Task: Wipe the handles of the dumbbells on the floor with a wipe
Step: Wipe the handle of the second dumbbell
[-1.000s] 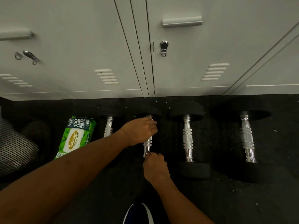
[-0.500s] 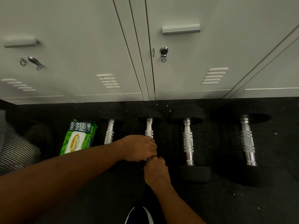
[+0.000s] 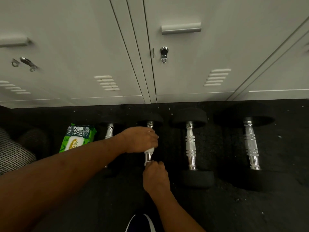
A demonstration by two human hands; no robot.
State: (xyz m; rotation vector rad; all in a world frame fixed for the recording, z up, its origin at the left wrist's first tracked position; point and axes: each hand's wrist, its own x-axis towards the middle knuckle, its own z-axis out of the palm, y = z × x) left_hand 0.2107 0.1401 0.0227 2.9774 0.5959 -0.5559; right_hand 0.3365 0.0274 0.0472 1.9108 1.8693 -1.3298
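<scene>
left grip [image 3: 142,139] clenched: wipe [image 3: 149,150], handle [image 3: 148,157] | right grip [image 3: 155,177] clenched: dumbbell end

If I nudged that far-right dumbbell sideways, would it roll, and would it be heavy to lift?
The far-right dumbbell would probably roll: its black ends look round and it lies on flat dark floor. It likely feels heavy, since its ends look the biggest in the row. The chrome handle appears ribbed in the middle, so probably not too slippery.

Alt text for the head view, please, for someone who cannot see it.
The left hand wraps a white wipe around the chrome handle of the second dumbbell from the left, while the right hand steadies its near end. Four dumbbells lie on the floor before grey lockers, a green wipes pack at left.
</scene>
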